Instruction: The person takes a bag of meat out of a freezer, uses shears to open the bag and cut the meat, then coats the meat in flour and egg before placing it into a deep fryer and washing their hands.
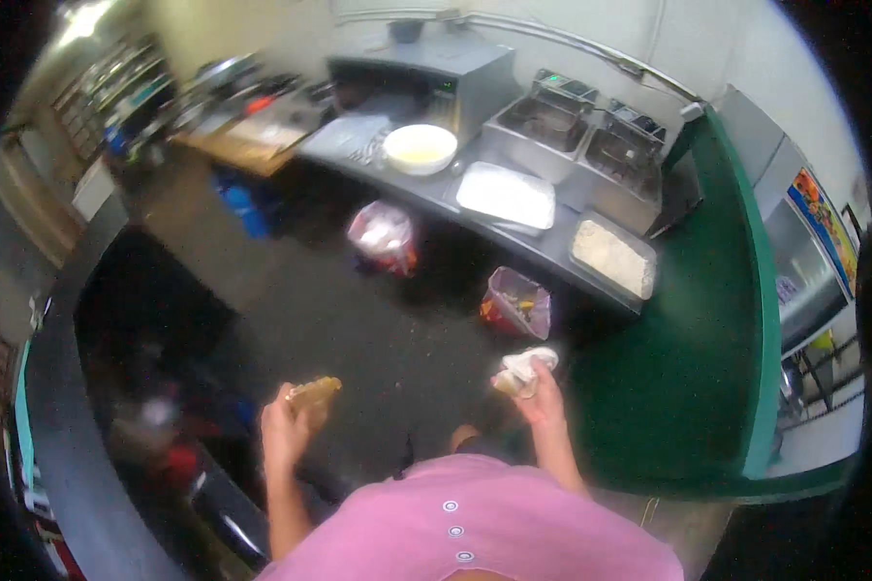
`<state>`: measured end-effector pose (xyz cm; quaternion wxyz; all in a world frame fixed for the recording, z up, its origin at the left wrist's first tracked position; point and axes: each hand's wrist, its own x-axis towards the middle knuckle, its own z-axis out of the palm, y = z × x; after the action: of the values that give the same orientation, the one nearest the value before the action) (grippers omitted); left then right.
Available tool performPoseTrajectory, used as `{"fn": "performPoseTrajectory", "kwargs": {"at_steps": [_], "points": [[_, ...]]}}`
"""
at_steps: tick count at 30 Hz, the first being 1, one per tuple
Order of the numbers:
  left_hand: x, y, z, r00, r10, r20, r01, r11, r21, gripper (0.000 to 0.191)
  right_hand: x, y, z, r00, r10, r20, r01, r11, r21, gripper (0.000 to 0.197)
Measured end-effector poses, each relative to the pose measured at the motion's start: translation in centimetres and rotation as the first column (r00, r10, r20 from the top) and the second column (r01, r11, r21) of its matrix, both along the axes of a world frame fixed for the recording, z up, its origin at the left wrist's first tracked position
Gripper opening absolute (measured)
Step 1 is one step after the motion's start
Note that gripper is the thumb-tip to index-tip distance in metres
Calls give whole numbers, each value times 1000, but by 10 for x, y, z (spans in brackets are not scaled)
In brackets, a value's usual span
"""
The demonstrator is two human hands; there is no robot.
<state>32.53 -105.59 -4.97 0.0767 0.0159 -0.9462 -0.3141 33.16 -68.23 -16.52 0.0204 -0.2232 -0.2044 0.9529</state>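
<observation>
My left hand [285,432] grips a flat yellow-brown piece [315,393], perhaps a sponge or a food item; blur leaves its kind unsettled. On the other side, my right hand [543,396] is closed around a crumpled white cloth or paper [529,363], with a pale yellowish part showing beneath it. Both hands are held apart in front of my body, above the dark floor [400,341]. A bin with a pinkish plastic liner [519,301] stands on the floor just beyond my right hand.
Ahead runs a dark counter [436,194] with a white bowl of yellow liquid [420,149], a white tray [506,194], a tray of pale crumbs or flour [612,258] and a deep fryer [545,127]. Another lined bin [383,236] sits below. A green partition [756,305] stands right.
</observation>
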Motion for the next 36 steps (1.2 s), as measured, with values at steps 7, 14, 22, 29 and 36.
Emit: {"fn": "performPoseTrajectory", "kwargs": {"at_steps": [7,14,22,29,36], "points": [[-123,37,-12,983,-149,110,130,978,166,24,-174,78,58,948,-203,-246,226,972,68,33],[-208,60,-2,984,-95,153,69,983,171,24,-446,220,152,858,-368,-358,438,888,137,31],[-301,85,-3,984,7,178,-44,977,207,22,-591,326,141,903,-361,-234,425,836,347,22],[-381,88,-28,971,-126,203,53,942,331,22,-478,191,112,814,-530,-237,556,594,581,25],[-467,119,7,880,-390,270,318,908,274,27,-478,114,190,942,-321,-96,304,939,-159,25]]}}
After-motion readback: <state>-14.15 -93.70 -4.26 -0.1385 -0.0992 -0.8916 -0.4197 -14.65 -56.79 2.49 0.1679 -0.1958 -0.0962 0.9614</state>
